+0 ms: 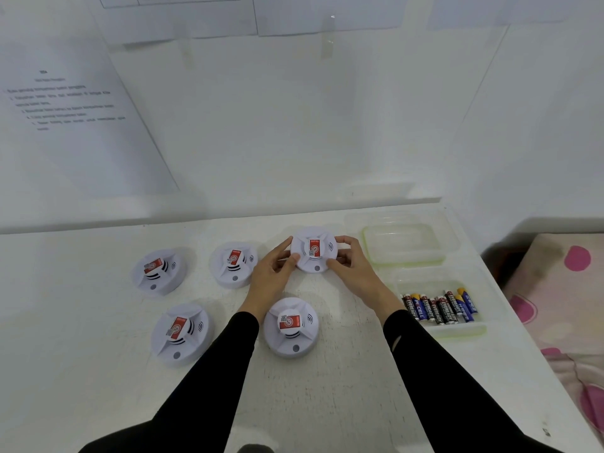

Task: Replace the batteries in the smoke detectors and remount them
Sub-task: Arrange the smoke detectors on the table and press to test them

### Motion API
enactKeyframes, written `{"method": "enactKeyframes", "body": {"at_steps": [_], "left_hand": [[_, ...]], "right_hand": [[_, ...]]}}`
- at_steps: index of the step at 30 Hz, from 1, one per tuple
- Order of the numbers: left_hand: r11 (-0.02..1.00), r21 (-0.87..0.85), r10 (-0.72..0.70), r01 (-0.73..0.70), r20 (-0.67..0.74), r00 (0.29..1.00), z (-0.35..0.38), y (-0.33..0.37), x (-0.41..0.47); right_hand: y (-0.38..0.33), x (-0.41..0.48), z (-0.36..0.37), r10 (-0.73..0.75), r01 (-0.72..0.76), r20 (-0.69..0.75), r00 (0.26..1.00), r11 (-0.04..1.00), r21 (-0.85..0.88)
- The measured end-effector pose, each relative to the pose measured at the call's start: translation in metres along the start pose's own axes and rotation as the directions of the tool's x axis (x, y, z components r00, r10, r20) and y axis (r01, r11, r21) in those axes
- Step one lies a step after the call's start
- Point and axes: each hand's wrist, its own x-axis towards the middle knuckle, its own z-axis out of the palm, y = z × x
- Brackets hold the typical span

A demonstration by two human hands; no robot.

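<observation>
Four other detectors [159,271] lie on the white tabletop [343,387], in the middle left of the frame. Just right of centre, the left hand [273,276] pinches the left rim of the fifth smoke detector [313,250], and the right hand [354,268] pinches its right rim. It seems a light, stiff plastic disc, smooth and a little slippery, so I think the rim is the best place to hold it for twisting. The batteries [439,308] lie in a clear tray [457,331] at the right.

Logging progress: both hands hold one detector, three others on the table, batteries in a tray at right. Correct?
No: the head view shows four other detectors on the table, not three. The left hand and right hand hold one detector; batteries lie in the tray at right.
</observation>
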Motion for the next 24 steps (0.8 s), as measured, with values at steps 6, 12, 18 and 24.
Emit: {"method": "enactKeyframes", "body": {"at_steps": [6, 12, 18, 24], "left_hand": [[1.000, -0.005, 0.004, -0.004, -0.002, 1.000, -0.0004, 0.0007, -0.0004], [1.000, -0.005, 0.006, -0.006, -0.004, 1.000, -0.0002, 0.0024, -0.0016], [1.000, 0.005, 0.009, -0.009, -0.007, 1.000, -0.0006, 0.0000, -0.0001], [1.000, -0.015, 0.000, 0.000, -0.014, 1.000, 0.0001, 0.0008, -0.0003]], "right_hand": [[-0.0006, 0.0011, -0.0021, 0.003, -0.004, 0.023, 1.000, 1.000, 0.031], [0.0008, 0.0025, -0.0020, 0.000, 0.000, 0.024, 1.000, 1.000, 0.013], [0.0019, 0.0029, -0.0019, -0.005, 0.004, 0.023, 1.000, 1.000, 0.010], [0.0007, 0.0026, -0.0021, -0.005, 0.005, 0.021, 1.000, 1.000, 0.000]]}}
